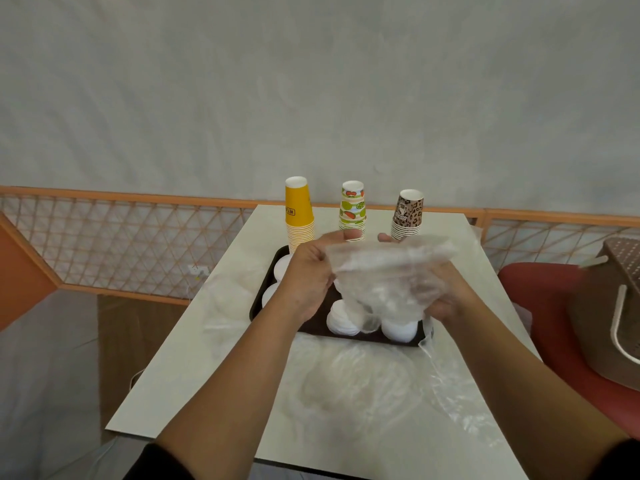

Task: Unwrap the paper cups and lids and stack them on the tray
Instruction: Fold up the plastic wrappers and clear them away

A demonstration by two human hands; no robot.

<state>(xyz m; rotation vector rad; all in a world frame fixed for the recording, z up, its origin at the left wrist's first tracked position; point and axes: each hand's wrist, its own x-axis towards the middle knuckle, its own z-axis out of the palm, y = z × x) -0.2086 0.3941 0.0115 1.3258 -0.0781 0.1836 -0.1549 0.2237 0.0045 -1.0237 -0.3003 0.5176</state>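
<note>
Tray: dark tray [266, 296] on the pale table [194, 358], taken as the landmark for all else.
Cups: three upside-down stacks at the tray's far edge, whether on it or just behind I cannot tell: yellow cups [299, 211], fruit-print cups [352, 210], leopard-print cups [408, 213]. Rims down, likely so the stacks stand steady.
Lids: white lids [341, 320] in low piles on the tray, at its near edge and left side; some hidden behind the hands.
Wrapper in hand: clear plastic wrapper [388, 271] held up above the tray, bunched and cloudy. Whether lids remain inside, cannot tell.
Left hand: left hand [308, 275] over the tray's left half, grip closed on the wrapper's upper left edge, thumb on top.
Right hand: right hand [446, 292] over the tray's right half, mostly veiled by film, fingers curled into the plastic from below. The two grips together look set to pull the film apart or shake it out over the tray.
Spent wrap: loose plastic sheets [349, 386] on the table nearer than the tray, more to its left.
Off to the side: brown bag [609, 317] on a red seat [540, 306], right of the tray, beyond the table.
Stage: judged late; cups all out, lids nearly done.
</note>
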